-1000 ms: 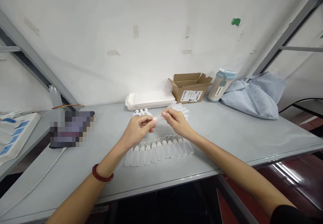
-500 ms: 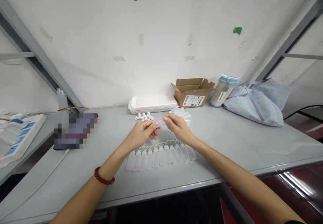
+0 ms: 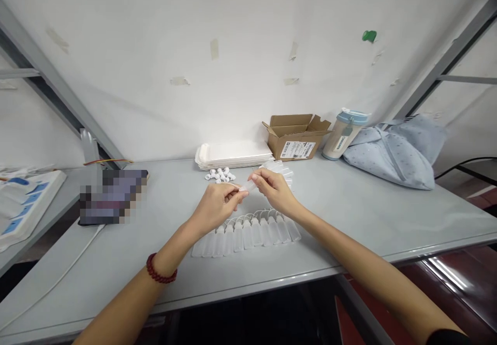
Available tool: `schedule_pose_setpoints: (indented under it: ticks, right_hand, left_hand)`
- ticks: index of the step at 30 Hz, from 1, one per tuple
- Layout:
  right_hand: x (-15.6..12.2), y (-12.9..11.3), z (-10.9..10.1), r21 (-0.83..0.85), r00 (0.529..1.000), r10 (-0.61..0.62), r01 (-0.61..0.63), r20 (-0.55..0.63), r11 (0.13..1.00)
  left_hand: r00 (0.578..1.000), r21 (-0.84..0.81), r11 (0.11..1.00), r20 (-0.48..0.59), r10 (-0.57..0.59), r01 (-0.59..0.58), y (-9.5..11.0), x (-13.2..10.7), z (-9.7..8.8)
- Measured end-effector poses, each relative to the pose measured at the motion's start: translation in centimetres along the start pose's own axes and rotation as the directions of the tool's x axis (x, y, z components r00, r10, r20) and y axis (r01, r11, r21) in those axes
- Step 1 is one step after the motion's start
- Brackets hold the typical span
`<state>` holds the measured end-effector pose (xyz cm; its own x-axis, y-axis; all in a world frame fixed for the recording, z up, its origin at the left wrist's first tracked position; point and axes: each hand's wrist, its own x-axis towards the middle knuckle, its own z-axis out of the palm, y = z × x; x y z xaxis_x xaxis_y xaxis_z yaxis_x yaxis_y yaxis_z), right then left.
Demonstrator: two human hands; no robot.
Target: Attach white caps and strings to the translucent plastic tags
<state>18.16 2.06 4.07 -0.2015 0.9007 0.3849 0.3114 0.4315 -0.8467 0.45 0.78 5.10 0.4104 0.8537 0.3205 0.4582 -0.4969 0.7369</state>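
Note:
Between my hands is a small translucent plastic tube (image 3: pixel 249 185), held slantwise above the table. My left hand (image 3: pixel 218 204) pinches its lower-left end, and the fingers hide what is there. My right hand (image 3: pixel 276 192) grips the other end between thumb and fingers. Nearer to me lies a row of several translucent tubes (image 3: pixel 248 235) with white caps and thin looped strands. A small heap of white caps (image 3: pixel 220 174) sits just behind my left hand. More clear tubes without caps (image 3: pixel 282 169) lie behind my right hand, partly covered by it.
Along the wall stand a stack of white trays (image 3: pixel 236 153), an open cardboard box (image 3: pixel 293 140), a tumbler (image 3: pixel 344 135) and a pale blue cloth bag (image 3: pixel 388 158). At left lies a blurred phone (image 3: pixel 116 197) with a white cable (image 3: pixel 66 262). The table's front edge (image 3: pixel 287 281) runs below my forearms.
My left fingers have closed in more around their end of the tube, and its visible tilt has changed slightly. The whole view has shifted a little; the row and heap stay put.

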Motion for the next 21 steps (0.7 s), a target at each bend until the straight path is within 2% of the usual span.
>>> schedule_pose_setpoints:
  ticks: [3,7,11,13,16,18,21]
  right_hand:
    - [0.1,0.2,0.1,-0.001,0.999,0.027,-0.027,-0.028,1.0]
    - [0.0,0.4,0.2,0.042,0.998,0.05,-0.049,-0.025,0.998]
    - [0.0,0.2,0.1,0.078,0.998,0.046,-0.049,0.035,0.996]
    - [0.0,0.0,0.0,0.069,0.997,0.045,-0.049,0.057,0.996]
    - [0.1,-0.1,-0.1,0.037,0.997,0.047,-0.049,0.055,0.998]
    - [0.1,-0.1,-0.1,0.026,0.998,0.055,-0.056,0.042,0.998]
    - [0.1,0.0,0.0,0.036,0.997,0.069,-0.07,0.019,0.997]
  left_hand:
    - [0.997,-0.026,0.998,0.033,-0.064,0.065,-0.1,0.2,0.1]
    - [0.974,-0.112,0.976,0.153,-0.168,0.186,-0.3,0.4,-0.2]
    - [0.965,-0.187,0.959,0.198,-0.174,0.211,-0.3,0.4,-0.6]
    - [0.965,-0.168,0.965,0.2,-0.168,0.202,-0.2,0.4,-0.7]
    - [0.985,-0.048,0.993,0.14,-0.103,0.111,-0.1,0.3,-0.5]
    - [0.998,0.098,0.995,0.067,0.02,-0.026,-0.3,0.2,-0.1]
    - [0.976,0.324,0.921,0.032,0.216,-0.214,-0.8,0.0,0.4]
